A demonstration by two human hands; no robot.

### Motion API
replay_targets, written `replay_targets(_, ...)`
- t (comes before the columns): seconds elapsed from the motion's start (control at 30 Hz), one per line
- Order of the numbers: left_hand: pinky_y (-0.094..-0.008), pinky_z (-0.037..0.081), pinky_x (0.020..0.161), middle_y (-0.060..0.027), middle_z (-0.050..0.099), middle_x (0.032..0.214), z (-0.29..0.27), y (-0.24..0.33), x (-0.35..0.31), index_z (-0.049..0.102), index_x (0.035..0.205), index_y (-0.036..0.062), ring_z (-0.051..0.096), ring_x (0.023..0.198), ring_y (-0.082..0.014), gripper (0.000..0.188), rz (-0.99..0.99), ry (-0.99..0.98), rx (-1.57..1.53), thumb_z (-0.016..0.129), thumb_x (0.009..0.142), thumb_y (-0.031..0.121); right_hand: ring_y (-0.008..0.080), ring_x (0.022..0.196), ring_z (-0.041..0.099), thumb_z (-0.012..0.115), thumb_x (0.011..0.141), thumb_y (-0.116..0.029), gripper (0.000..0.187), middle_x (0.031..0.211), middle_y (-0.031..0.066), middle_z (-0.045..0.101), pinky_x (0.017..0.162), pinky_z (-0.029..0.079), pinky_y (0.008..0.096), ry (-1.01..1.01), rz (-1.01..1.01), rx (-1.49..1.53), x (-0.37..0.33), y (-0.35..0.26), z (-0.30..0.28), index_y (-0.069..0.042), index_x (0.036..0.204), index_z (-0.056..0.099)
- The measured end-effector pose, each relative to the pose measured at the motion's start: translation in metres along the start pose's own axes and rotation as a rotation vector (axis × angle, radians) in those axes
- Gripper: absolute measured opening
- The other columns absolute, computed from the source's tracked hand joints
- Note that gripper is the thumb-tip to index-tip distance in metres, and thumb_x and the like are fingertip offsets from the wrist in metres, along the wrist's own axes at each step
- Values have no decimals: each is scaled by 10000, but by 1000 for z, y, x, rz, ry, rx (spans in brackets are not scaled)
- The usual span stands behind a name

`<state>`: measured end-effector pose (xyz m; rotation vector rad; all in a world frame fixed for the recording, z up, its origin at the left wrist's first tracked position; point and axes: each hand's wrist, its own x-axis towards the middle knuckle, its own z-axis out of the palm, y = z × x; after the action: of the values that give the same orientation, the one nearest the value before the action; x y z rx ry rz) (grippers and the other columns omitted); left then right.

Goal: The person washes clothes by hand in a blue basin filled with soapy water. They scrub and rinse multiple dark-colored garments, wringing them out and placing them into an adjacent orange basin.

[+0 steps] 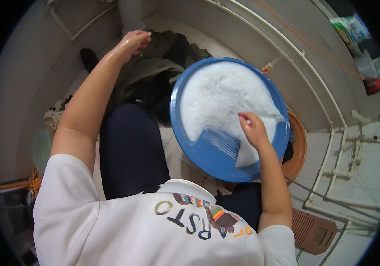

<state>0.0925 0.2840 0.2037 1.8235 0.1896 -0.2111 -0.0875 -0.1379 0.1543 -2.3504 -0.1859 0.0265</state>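
Observation:
A large round blue basin (185,148) full of white foam (225,88) stands in front of me. Its ridged washboard part (220,142) shows through at the near side. My right hand (254,129) is over the foam at the right, fingers curled together, with nothing visible in them. Far left, my left hand (133,43) is stretched out above a heap of dark green and black clothes (159,73). Its wet-looking fingers are bent closed and I see nothing in them. Whether it touches the clothes I cannot tell.
An orange-brown basin (300,146) with dark cloth sits partly behind the blue one. A brown washboard (316,230) lies at the lower right, near white wall pipes (332,177). At left are a pale green basin (41,148) and a light clog (53,119).

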Motion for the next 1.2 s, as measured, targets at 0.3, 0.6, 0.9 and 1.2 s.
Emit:
replay_targets(0.3, -305, 457, 673, -72, 634, 813, -22, -228, -5, 637, 970, 39, 573, 743, -180, 292, -368, 24, 159, 620, 765, 245, 208, 805, 563, 541, 813, -131, 168, 959, 78, 580, 641, 463, 282, -176, 3, -113, 5, -11, 47, -58, 953, 598)
replay_targets(0.6, -301, 415, 558, -45, 516, 731, 32, -312, 13, 553, 1028, 41, 466, 617, -141, 371, -618, 257, -173, 655, 761, 278, 159, 832, 563, 524, 845, -126, 167, 968, 66, 571, 675, 462, 253, -151, 184, -29, 15, -18, 60, -63, 981, 598)
replay_targets(0.9, -237, 383, 450, 21, 484, 577, 13, -348, 29, 558, 738, 113, 445, 490, -122, 181, -741, 5, -1019, 649, 765, 266, 132, 857, 562, 504, 873, -137, 203, 965, 79, 610, 744, 438, 242, -121, 428, 388, 14, 0, 67, -2, 998, 589)
replay_targets(1.2, -329, 370, 931, -59, 530, 1181, 0, -223, 57, 513, 1128, 87, 467, 1093, -183, 323, -160, 84, -758, 569, 832, 202, 143, 859, 566, 497, 879, -147, 222, 968, 74, 607, 766, 444, 255, -207, 446, 367, 18, -8, 76, 9, 1013, 581)
